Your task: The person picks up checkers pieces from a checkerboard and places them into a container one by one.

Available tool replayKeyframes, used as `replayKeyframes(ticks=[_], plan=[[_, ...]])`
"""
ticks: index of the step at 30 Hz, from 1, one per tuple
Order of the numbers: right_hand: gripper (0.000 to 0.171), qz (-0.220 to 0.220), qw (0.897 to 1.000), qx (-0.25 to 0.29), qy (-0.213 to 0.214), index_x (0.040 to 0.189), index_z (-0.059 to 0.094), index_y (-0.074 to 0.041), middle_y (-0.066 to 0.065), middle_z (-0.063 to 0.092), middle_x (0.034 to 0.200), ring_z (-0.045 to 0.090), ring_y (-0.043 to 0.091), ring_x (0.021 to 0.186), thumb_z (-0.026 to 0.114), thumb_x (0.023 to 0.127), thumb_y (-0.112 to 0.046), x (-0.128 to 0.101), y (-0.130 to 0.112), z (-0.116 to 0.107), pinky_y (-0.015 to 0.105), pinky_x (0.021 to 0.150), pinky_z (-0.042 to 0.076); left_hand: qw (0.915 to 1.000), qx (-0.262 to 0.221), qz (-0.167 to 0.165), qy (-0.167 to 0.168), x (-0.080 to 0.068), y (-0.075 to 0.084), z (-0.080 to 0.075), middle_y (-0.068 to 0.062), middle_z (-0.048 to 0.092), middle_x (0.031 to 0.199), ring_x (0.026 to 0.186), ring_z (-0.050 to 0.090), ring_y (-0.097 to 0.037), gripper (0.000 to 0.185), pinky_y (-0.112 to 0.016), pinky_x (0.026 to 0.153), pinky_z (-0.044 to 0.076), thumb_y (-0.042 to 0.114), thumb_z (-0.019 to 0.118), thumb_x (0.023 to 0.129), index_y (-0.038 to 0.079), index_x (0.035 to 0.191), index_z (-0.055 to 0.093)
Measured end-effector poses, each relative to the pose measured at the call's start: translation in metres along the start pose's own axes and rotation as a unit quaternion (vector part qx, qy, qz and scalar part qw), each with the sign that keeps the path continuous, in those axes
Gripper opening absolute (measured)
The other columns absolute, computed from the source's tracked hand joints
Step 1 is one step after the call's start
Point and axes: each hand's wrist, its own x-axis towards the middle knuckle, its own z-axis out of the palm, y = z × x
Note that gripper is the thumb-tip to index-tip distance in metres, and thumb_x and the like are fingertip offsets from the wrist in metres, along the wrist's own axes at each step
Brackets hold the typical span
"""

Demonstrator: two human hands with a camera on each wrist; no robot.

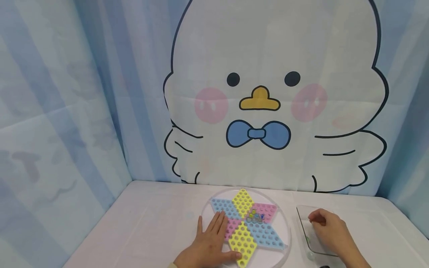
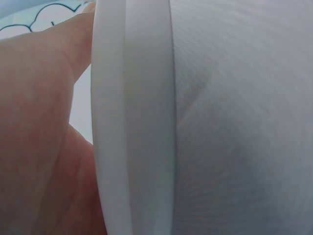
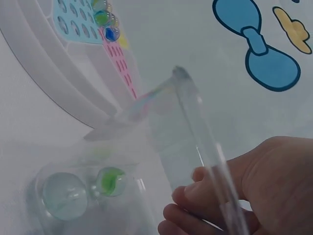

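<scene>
A round white Chinese-checkers board point(image 1: 283, 223) with a star of blue, yellow and pink holed fields lies on the table. Several glass marbles point(image 1: 255, 216) sit in holes near its middle, and the marbles point(image 3: 105, 18) also show in the right wrist view. My left hand point(image 1: 210, 243) lies flat on the board's left side, fingers straight; the board's rim point(image 2: 132, 127) fills the left wrist view beside that hand point(image 2: 39, 122). My right hand point(image 1: 330, 229) reaches with curled fingers into a clear plastic tray point(image 1: 303, 223) right of the board. Two marbles point(image 3: 83, 188) lie in the tray's near corner.
A white cloth-covered table point(image 1: 151, 230) ends close behind at a backdrop printed with a cartoon chick point(image 1: 264, 96). Blue striped curtain point(image 1: 50, 111) closes the left side. Bare tabletop lies left of the board.
</scene>
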Motion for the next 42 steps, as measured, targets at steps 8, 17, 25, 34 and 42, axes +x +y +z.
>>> replayKeyframes(ticks=[8, 17, 25, 34, 42], plan=[[0.015, -0.032, 0.999, 0.015, 0.041, 0.105, 0.065, 0.001, 0.017, 0.071, 0.100, 0.065, 0.037, 0.098, 0.058, 0.092, -0.003, -0.002, -0.005, -0.005, 0.046, 0.079, 0.056, 0.9999, -0.009, -0.012, -0.005, -0.001, 0.001, -0.001, -0.005, 0.009, 0.168, 0.156, 0.008, -0.023, 0.112, -0.069, 0.116, -0.003, 0.086, 0.044, 0.080, 0.012, 0.160, 0.017], [0.018, -0.075, 0.994, 0.043, 0.070, 0.109, 0.066, 0.000, 0.014, 0.071, 0.105, 0.065, 0.032, 0.102, 0.057, 0.095, -0.008, -0.011, -0.016, -0.007, 0.044, 0.085, 0.056, 0.9999, -0.004, -0.007, -0.007, 0.002, -0.001, 0.003, -0.005, 0.009, 0.168, 0.156, 0.007, -0.023, 0.111, -0.071, 0.115, -0.002, 0.085, 0.044, 0.080, 0.013, 0.160, 0.016], [0.015, -0.091, 0.991, 0.064, 0.073, 0.106, 0.068, -0.006, 0.008, 0.072, 0.103, 0.060, 0.001, 0.090, 0.060, 0.094, -0.010, -0.012, -0.030, 0.002, 0.016, 0.076, 0.053, 0.9999, -0.003, -0.009, -0.012, 0.003, -0.001, 0.003, -0.004, 0.010, 0.168, 0.156, 0.008, -0.023, 0.111, -0.071, 0.115, -0.001, 0.086, 0.044, 0.080, 0.013, 0.160, 0.017], [0.013, -0.113, 0.988, 0.077, 0.072, 0.105, 0.068, -0.007, 0.008, 0.072, 0.104, 0.067, 0.023, 0.101, 0.062, 0.094, -0.008, -0.013, -0.050, 0.013, 0.023, 0.080, 0.055, 0.9999, -0.001, -0.006, -0.009, 0.003, -0.001, 0.002, -0.004, 0.010, 0.168, 0.156, 0.007, -0.023, 0.110, -0.071, 0.115, -0.001, 0.084, 0.045, 0.081, 0.013, 0.160, 0.017], [0.014, -0.104, 0.988, 0.100, 0.047, 0.105, 0.067, -0.006, 0.009, 0.071, 0.106, 0.066, 0.026, 0.106, 0.060, 0.093, -0.006, -0.014, -0.071, 0.027, 0.036, 0.088, 0.056, 0.9999, 0.004, -0.006, -0.010, 0.004, -0.001, 0.001, -0.004, 0.009, 0.168, 0.156, 0.007, -0.023, 0.109, -0.072, 0.115, 0.000, 0.084, 0.045, 0.081, 0.014, 0.160, 0.016]])
